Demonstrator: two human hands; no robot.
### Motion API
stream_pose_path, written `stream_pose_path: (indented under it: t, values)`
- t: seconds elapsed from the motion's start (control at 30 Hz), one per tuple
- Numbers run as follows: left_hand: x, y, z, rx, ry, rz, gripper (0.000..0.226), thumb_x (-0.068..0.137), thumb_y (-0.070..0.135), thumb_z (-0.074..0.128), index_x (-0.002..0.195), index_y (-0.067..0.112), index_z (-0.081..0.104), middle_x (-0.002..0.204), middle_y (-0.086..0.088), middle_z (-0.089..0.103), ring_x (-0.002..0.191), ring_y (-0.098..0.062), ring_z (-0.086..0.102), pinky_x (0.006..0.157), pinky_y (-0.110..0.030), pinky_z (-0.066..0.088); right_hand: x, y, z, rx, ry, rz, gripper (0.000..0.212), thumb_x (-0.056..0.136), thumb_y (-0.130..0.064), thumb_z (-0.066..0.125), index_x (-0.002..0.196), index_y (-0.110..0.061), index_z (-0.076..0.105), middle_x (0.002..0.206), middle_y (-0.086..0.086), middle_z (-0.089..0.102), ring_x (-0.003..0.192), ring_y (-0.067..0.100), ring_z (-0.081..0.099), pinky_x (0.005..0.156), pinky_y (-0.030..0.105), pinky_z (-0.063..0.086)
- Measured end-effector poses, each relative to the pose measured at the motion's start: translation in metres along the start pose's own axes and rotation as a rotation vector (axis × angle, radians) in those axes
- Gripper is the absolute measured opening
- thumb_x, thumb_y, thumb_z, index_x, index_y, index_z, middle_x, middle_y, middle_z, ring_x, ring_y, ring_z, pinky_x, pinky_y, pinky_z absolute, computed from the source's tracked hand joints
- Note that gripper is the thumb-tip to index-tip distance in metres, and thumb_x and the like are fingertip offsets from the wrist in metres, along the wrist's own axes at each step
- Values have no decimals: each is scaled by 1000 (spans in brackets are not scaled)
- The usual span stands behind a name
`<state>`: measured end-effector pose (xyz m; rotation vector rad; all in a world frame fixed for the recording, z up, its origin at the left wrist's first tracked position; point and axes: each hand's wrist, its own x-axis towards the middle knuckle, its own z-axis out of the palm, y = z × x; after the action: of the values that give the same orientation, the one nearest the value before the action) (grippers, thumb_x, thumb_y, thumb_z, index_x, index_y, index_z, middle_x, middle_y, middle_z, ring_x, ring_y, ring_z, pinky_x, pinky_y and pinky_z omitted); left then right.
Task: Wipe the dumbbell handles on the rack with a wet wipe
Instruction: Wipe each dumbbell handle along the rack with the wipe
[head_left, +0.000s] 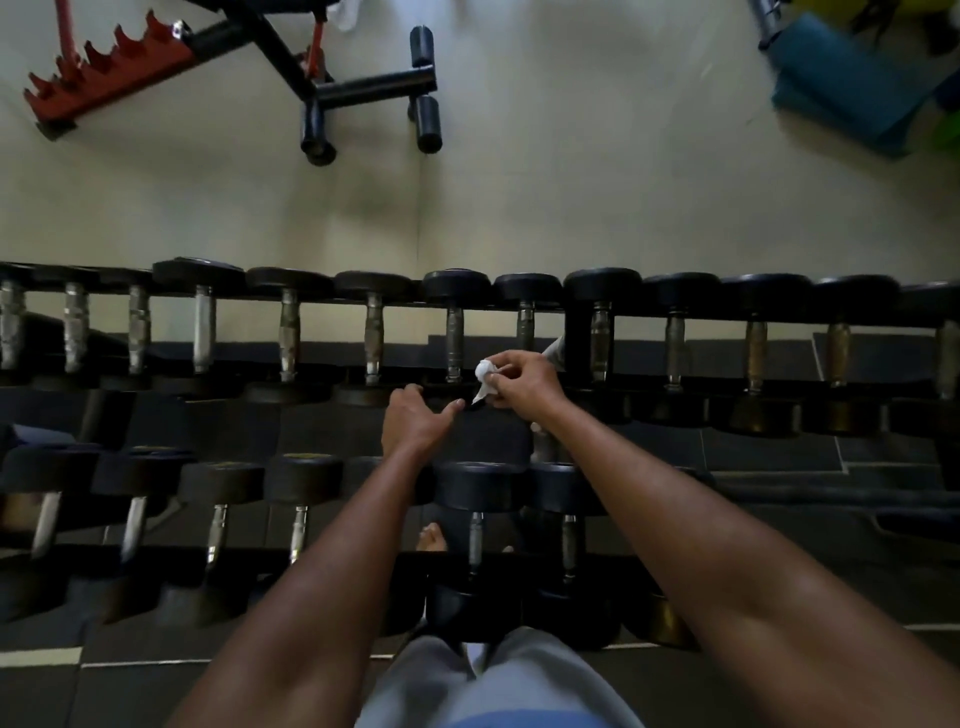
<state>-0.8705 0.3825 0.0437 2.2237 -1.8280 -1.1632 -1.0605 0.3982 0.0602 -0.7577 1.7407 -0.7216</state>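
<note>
Wipe's bunched up in the right hand, handle sits just off to its left

Right hand (519, 382) has its fingers curled tight round the crumpled white wet wipe (486, 375), so that grip is clamped. Just left of the wad, maybe touching, is the knurled steel dumbbell handle (454, 338) on the black two-tier rack's (576, 332) upper tier, its long axis running away from the person. Left hand (415, 421) hangs lower with fingers loosely spread, holding nothing. Looks to me like the right hand is nearer, so a short slide left, then strokes along the bar.
</note>
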Motion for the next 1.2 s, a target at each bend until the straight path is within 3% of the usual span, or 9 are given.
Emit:
stream_pose_path:
  t: [0.13,0.23,0.3,0.5,0.6,0.73,0.9,1.07,1.2]
  values:
    - [16,8,-4,48,-22,-10,66,84,67,80,117,12,63,116,-8,62,99,-22,63,73,-33,50,15,-8,4,-103,16,-31,12,98,-16,76,103,-26,76,96,2,77,79,20,80,77,45,68]
    - [25,15,-4,36,-42,-51,55,78,63,86,92,15,64,88,-3,68,72,-13,62,54,-27,42,24,-10,7,-279,67,-99,14,98,-24,76,112,-27,77,105,-5,76,93,12,74,85,35,65]
    - [32,18,-3,-12,-46,-84,51,74,58,92,86,16,67,81,-1,71,67,-11,64,50,-25,43,31,-12,10,-393,81,-130,15,99,-29,74,114,-32,77,110,-8,76,99,10,70,87,32,60]
    - [47,16,-4,-66,-69,-152,54,62,57,99,80,14,71,75,0,71,67,-12,68,49,-24,42,51,-18,27,-591,54,-167,17,97,-26,72,111,-36,77,109,-10,76,99,12,69,86,33,58]
    - [48,16,-4,-46,-74,-154,53,63,59,98,81,18,70,73,4,69,66,-10,66,49,-24,42,59,-14,34,-679,1,-155,23,93,-22,77,112,-36,77,110,-9,76,101,15,70,89,40,61]
    - [51,11,-1,-41,-45,-131,52,63,61,96,79,19,70,72,4,70,64,-11,67,51,-25,46,65,-5,42,-761,-16,-194,26,92,-20,78,115,-32,78,114,-3,76,103,18,71,91,39,60]
    - [47,0,9,-59,2,-69,51,63,67,93,79,25,69,73,8,68,65,-8,66,62,-29,59,69,-6,45,-784,7,-294,17,98,-31,72,112,-27,80,114,2,75,102,22,70,88,40,59]
    - [46,-2,10,-69,20,-39,49,66,65,92,83,26,69,76,11,68,68,-5,65,61,-27,56,76,-24,61,-1003,-20,-431,22,104,-38,61,109,-28,80,107,1,69,97,24,67,79,37,53]
    - [49,1,6,-54,2,-70,53,61,70,93,83,26,73,75,9,72,67,-8,68,56,-26,53,81,-36,69,-1231,-47,-425,24,103,-41,60,113,-27,77,109,6,70,100,27,67,79,38,48]
